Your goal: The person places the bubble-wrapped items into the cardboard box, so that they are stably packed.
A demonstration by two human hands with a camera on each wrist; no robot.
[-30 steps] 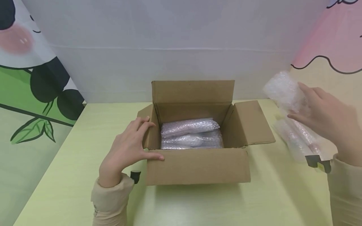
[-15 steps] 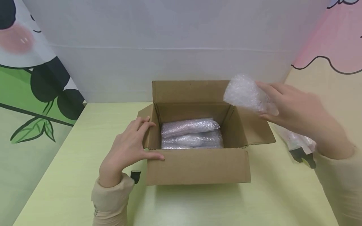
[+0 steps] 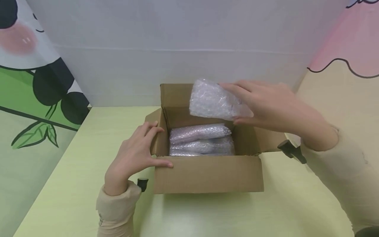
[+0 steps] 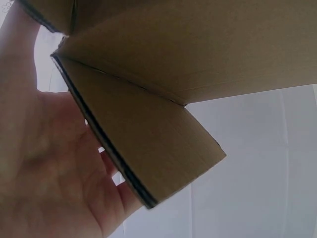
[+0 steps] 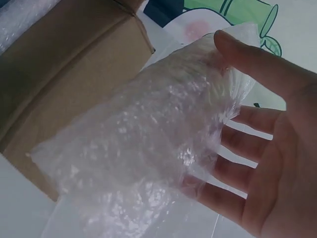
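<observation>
An open cardboard box [image 3: 208,174] stands on the table, flaps spread outward. Several bubble-wrapped packages [image 3: 199,133] lie inside it, side by side. My left hand [image 3: 130,153] holds the box's front left corner, fingers bent over the left flap [image 4: 138,134] and thumb on the front flap. Above the back of the box, my right hand [image 3: 269,105] grips another bubble-wrapped package [image 3: 216,100] by its right end. In the right wrist view, thumb and fingers close around this package [image 5: 133,139] from opposite sides; the wrap blurs what it contains.
The pale yellow table [image 3: 207,214] extends around the box. A white backdrop [image 3: 124,72] rises behind it, with cartoon-printed panels at left and right. The box's right flap [image 3: 269,138] is partly covered by the right arm.
My right hand has carried the bubble-wrapped package leftward from the table's right side to over the box. The left hand and the box have stayed in place.
</observation>
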